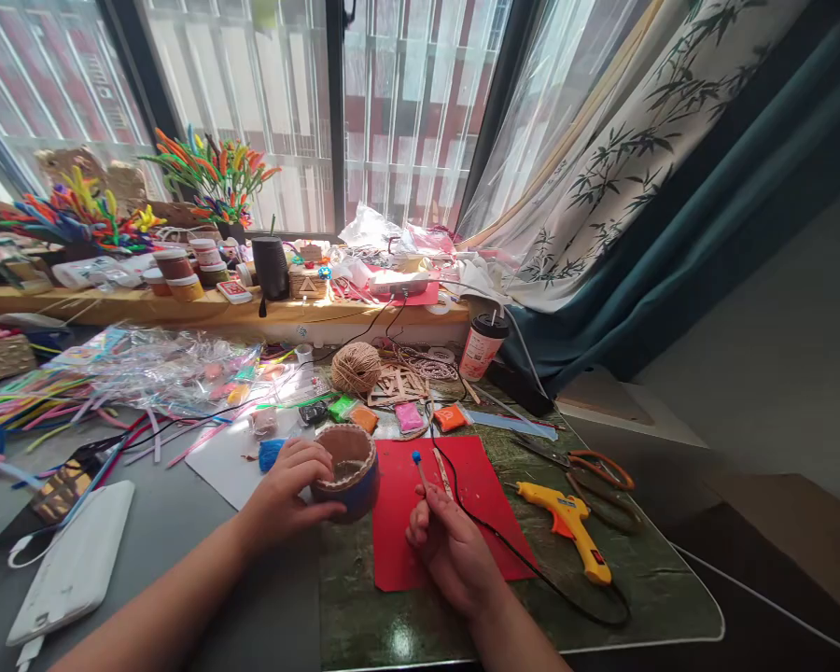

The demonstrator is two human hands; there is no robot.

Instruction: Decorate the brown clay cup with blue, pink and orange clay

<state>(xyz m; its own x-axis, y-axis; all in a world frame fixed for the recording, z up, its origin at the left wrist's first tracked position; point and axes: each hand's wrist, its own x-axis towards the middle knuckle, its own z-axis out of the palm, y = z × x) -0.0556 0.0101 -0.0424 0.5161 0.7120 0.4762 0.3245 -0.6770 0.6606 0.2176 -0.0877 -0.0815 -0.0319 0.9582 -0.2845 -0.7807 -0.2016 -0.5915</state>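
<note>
Head view: my left hand point(290, 485) grips the blue cup point(348, 485) at ten o'clock of the red sheet point(455, 509); my right hand point(448, 541) pinches a blue-tipped stick point(420, 471), fingers closed—best keep the cup steady.

Left hand point(295, 485) grips the blue cup point(348, 471) on the worktop point(182, 541); right hand point(448, 546) pinches a blue-tipped stick point(420, 472) over red paper point(462, 504); yellow glue gun point(567, 525) just beside.

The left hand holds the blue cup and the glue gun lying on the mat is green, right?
Not quite. The left hand does hold the blue cup, but the glue gun on the mat is yellow, not green. The head view shows it.
</note>
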